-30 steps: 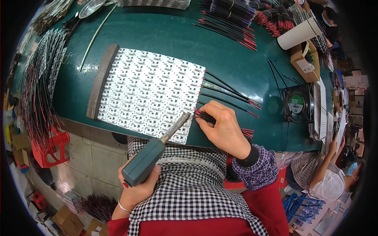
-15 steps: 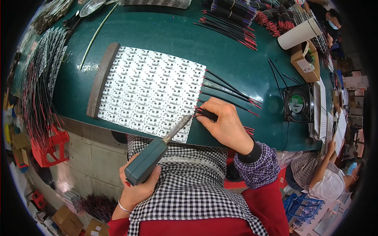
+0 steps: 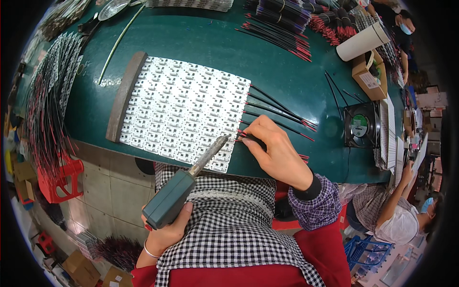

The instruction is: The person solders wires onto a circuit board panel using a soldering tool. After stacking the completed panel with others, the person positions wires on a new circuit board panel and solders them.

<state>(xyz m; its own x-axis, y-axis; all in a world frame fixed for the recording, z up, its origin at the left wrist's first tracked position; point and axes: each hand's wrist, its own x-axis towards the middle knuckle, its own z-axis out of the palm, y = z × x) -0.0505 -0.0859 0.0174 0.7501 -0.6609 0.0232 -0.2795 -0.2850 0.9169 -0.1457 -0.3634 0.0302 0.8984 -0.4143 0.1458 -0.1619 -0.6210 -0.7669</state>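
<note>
My left hand [image 3: 168,230] is wrapped round the dark green handle of a soldering iron [image 3: 171,197]. Its metal tip points up and right, over the lower right part of a white circuit board panel [image 3: 179,110] covered in rows of small parts. At the panel's right edge, my right hand [image 3: 275,148] is closed in a pinch on black wires with red ends; my fingers partly hide them. Just above that hand, several black wires [image 3: 275,106] run right from the panel edge. A dark bar [image 3: 125,98] lies along the panel's left side.
Bundles of black and red wires [image 3: 279,38] lie at the back. To the right are a small fan [image 3: 362,125], a cardboard box [image 3: 370,76] and a white tumbler [image 3: 362,42]. Wired boards [image 3: 50,100] hang over the left edge near a red stool [image 3: 60,184]. A co-worker [image 3: 389,210] is at right.
My left hand and the soldering iron have shifted left; the tip has drawn back from the wire ends at the panel's edge. My right hand keeps its pinch, hardly moved.
</note>
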